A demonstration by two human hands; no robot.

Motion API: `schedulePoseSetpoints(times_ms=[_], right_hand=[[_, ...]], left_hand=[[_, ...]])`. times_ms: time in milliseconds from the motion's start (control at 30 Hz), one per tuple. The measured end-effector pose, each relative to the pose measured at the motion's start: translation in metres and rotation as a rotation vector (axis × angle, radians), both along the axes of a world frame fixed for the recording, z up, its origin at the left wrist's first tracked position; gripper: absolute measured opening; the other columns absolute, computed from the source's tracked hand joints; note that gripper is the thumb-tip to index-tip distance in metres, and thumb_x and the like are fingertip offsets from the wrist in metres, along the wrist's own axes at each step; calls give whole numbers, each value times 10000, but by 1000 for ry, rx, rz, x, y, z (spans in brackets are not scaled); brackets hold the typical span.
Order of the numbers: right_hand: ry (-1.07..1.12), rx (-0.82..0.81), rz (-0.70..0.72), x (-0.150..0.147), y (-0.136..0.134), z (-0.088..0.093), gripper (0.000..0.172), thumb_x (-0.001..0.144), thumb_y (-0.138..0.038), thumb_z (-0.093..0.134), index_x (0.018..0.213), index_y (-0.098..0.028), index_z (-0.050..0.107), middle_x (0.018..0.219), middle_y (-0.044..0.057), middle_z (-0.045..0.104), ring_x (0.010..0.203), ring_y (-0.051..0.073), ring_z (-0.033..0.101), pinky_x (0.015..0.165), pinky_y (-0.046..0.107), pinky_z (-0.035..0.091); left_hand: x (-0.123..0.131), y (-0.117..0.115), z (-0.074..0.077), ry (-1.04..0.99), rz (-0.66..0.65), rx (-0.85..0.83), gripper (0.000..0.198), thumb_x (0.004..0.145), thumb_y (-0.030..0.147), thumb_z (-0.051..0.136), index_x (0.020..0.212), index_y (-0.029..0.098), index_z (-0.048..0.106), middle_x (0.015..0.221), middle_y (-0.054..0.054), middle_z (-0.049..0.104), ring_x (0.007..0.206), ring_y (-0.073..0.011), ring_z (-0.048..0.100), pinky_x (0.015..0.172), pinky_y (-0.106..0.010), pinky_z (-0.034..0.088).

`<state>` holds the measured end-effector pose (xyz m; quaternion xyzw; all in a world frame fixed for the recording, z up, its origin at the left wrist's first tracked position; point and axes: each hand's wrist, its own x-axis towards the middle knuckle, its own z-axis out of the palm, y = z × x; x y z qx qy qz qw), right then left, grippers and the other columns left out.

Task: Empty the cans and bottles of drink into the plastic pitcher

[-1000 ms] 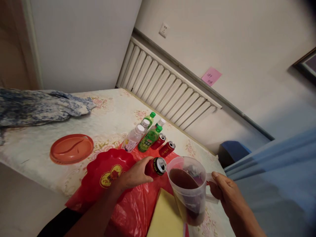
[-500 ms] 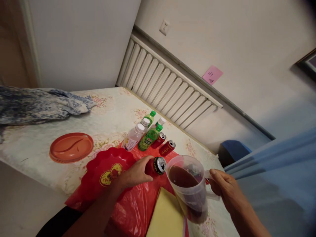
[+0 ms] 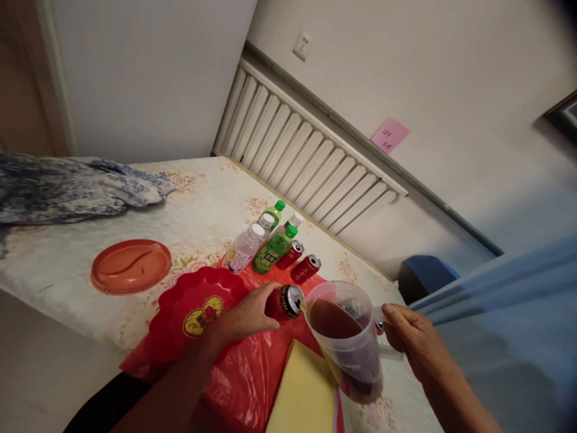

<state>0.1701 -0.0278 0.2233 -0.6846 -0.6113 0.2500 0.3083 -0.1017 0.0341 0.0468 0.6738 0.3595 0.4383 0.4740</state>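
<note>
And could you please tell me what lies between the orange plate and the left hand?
In the head view, the red tray lies between the orange plate and the left hand.

We see a jug (image 3: 349, 355) of cloudy, translucent plastic and a black-banded can (image 3: 288, 302) with a shiny metal top; the scalloped dish (image 3: 169, 310) looks smooth, glossy plastic, the red sheet (image 3: 250, 373) crinkled, shiny film, the rumpled cloth (image 3: 81, 191) matt
</note>
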Motion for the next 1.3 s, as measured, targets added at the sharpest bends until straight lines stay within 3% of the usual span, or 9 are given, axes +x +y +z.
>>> schedulePoseSetpoints(times_ms=[833,1300], right_hand=[[-51,-68,16,5,4,0,533,782,-679,521,550,-201,478,473,-68,283,480,99,225,493,261,164],[-47,-50,24,7,5,-2,560,760,-710,531,523,-220,402,480,-73,258,485,97,202,484,260,169]], left_hand=[[1,0,0,17,8,13,644,573,84,657,1197,200,544,1214,-64,636,1134,-273,577,982,-357,448],[0,1,-2,42,9,5,658,578,97,671,1212,209,537,1224,-63,628,1135,-277,572,991,-374,445]])
